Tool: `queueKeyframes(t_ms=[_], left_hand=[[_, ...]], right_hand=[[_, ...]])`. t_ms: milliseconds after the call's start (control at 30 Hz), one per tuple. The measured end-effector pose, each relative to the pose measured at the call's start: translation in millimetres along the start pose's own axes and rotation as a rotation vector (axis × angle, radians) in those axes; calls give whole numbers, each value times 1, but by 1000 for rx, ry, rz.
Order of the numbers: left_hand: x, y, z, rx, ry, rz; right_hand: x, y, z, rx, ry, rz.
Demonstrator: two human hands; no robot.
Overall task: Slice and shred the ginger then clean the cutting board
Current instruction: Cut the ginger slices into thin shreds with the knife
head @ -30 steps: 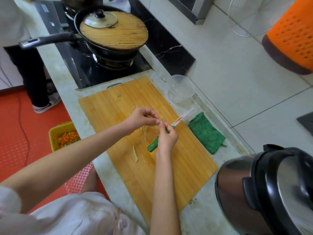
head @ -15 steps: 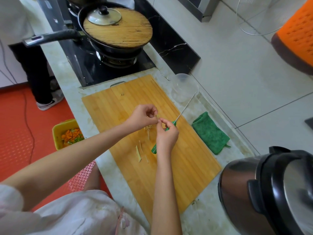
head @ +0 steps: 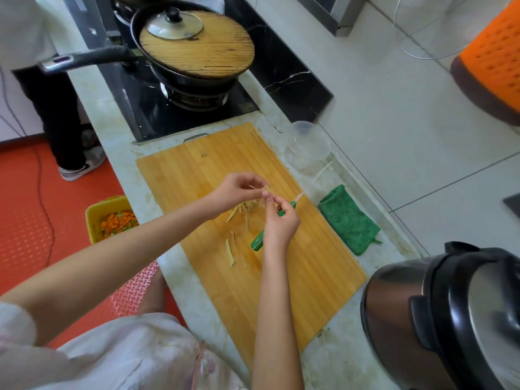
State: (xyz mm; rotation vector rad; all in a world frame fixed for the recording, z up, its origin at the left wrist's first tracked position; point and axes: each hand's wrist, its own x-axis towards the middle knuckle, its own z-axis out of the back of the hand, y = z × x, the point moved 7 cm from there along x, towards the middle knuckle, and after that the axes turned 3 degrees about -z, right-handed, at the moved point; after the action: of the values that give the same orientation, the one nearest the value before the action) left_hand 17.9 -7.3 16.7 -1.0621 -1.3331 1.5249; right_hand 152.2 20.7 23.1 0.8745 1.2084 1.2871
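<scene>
Shredding seemed nearly done; ginger shreds (head: 247, 207) lay heaped mid cutting board (head: 309, 277); the left hand (head: 239, 190) pinched a few strands above them; the right hand (head: 281, 225) gripped the green knife (head: 257, 241), fingertips plucking; next, I reckoned, shaking those loose.

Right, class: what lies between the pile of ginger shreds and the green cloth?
In the head view: past the ginger shreds comes the right hand gripping the green-handled knife, then bare cutting board up to the green cloth.
</scene>
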Motion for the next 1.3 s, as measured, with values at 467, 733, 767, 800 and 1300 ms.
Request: queueKeyframes(t_ms=[467,733,767,800,1300], left_hand=[[-3,-14,0,165,-156,-126],[-8,-6,-7,-4,-209,12],[-8,-5,-9,-7,-202,14],[-8,-5,-9,-7,-211,13],[-2,44,42,688,-205,19]], right_hand=[[1,1,-2,43,-38,-5],[-3,-7,-3,-10,-125,2],[-3,-6,-2,-16,-119,15],[-4,-5,-2,-14,-121,28],[10,-11,-1,-335,15,103]])
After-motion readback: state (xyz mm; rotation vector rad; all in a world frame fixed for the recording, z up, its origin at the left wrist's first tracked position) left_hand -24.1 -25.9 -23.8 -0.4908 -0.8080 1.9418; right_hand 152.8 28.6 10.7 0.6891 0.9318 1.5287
